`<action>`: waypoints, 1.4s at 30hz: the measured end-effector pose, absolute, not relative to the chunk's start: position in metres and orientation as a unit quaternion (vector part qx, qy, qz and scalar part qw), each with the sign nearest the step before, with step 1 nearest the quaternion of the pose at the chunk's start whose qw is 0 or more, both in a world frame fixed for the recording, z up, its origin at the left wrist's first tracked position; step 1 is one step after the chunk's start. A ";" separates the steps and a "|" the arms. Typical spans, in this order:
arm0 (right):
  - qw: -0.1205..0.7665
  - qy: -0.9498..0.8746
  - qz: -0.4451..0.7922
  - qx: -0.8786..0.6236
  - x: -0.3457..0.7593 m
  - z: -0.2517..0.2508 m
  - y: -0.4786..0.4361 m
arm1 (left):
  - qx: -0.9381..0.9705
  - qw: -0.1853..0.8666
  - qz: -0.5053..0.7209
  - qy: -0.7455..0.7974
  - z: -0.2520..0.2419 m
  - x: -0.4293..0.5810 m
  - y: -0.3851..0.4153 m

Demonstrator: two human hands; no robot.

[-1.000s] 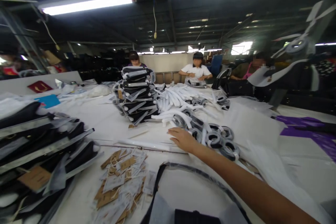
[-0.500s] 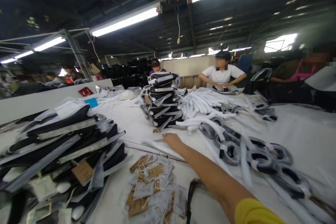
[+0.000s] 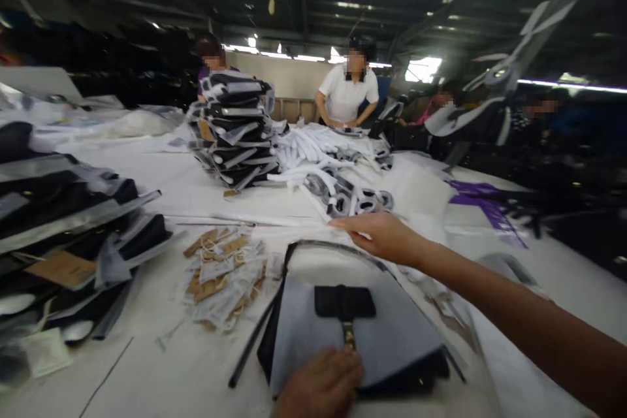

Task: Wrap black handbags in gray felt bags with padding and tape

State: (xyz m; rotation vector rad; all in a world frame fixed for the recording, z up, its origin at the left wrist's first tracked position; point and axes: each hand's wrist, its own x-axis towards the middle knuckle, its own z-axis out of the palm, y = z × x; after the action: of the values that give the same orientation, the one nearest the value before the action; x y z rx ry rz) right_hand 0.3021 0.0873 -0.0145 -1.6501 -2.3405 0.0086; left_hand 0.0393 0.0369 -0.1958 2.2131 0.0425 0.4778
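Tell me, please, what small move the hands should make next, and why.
I'd probably bring the right hand down to the bag: it is out near the bag's far end, its grip unclear, while the left hand rests on the bag's front by the gold clasp and could steady it.

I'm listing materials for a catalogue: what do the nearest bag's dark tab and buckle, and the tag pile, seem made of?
Dark tab: perhaps leather or imitation leather, by its smooth, low sheen.
Buckle: probably polished metal, from its golden glints.
Tag pile: brown pieces look like matt card, flat and straight-edged; whitish ones may be paper or plastic, too blurred to settle.
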 end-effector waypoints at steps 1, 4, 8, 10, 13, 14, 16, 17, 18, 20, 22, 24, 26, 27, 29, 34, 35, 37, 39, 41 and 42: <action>0.149 -0.828 -0.008 -0.540 0.297 -0.017 0.057 | 0.912 0.352 0.209 0.020 -0.195 0.039 0.035; 0.122 -0.864 -0.054 -0.485 0.278 -0.039 -0.021 | 0.949 0.201 0.242 0.040 -0.189 0.036 0.030; 0.048 -0.854 -0.071 -0.513 0.262 -0.079 -0.078 | 0.952 0.167 0.248 0.058 -0.184 0.033 0.026; 0.018 -0.834 -0.050 -0.549 0.258 -0.091 -0.085 | 0.951 0.166 0.254 0.053 -0.186 0.033 0.025; -0.016 -0.815 -0.016 -0.579 0.253 -0.091 -0.082 | 0.952 0.161 0.256 0.053 -0.188 0.034 0.024; -0.023 -0.815 -0.010 -0.579 0.251 -0.089 -0.080 | 0.952 0.161 0.255 0.054 -0.188 0.034 0.024; -0.035 -0.820 -0.013 -0.572 0.249 -0.085 -0.076 | 0.953 0.159 0.253 0.054 -0.187 0.034 0.024; -0.038 -0.821 -0.021 -0.570 0.248 -0.085 -0.075 | 0.953 0.159 0.253 0.053 -0.186 0.034 0.024; -0.038 -0.820 -0.031 -0.571 0.247 -0.087 -0.075 | 0.953 0.157 0.253 0.052 -0.185 0.034 0.024; -0.032 -0.814 -0.045 -0.578 0.248 -0.094 -0.077 | 0.953 0.153 0.256 0.051 -0.184 0.034 0.024; -0.019 -0.809 -0.043 -0.586 0.250 -0.105 -0.081 | 0.954 0.147 0.258 0.050 -0.184 0.035 0.023; -0.005 -0.808 -0.025 -0.589 0.254 -0.117 -0.085 | 0.955 0.137 0.260 0.046 -0.185 0.035 0.023; 0.006 -0.811 0.004 -0.586 0.258 -0.126 -0.087 | 0.956 0.125 0.261 0.039 -0.186 0.034 0.023; 0.011 -0.812 0.020 -0.584 0.260 -0.129 -0.088 | 0.957 0.119 0.263 0.036 -0.187 0.034 0.023; 0.019 -0.810 0.047 -0.584 0.262 -0.131 -0.088 | 0.958 0.106 0.264 0.031 -0.188 0.032 0.024; 0.044 -0.802 0.059 -0.592 0.261 -0.131 -0.090 | 0.959 0.078 0.271 0.013 -0.184 0.024 0.020; 0.047 -0.802 0.059 -0.593 0.261 -0.131 -0.091 | 0.957 0.073 0.282 0.011 -0.180 0.022 0.018; 0.051 -0.802 0.061 -0.592 0.261 -0.132 -0.091 | 0.948 0.061 0.312 0.012 -0.165 0.020 0.014; 0.062 -0.802 0.064 -0.591 0.261 -0.134 -0.092 | 0.942 0.049 0.331 0.023 -0.144 0.023 0.012; 0.080 -0.798 0.065 -0.594 0.261 -0.137 -0.092 | 0.949 0.037 0.309 0.043 -0.127 0.031 0.014; 0.088 -0.796 0.067 -0.595 0.261 -0.139 -0.092 | 0.957 0.030 0.284 0.052 -0.123 0.037 0.016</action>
State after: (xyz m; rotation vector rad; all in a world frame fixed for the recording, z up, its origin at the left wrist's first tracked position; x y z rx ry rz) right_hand 0.2612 -0.0915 -0.1387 -1.7707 -2.3696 0.1998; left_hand 0.0367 0.0163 -0.1226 2.9508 0.1604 0.8743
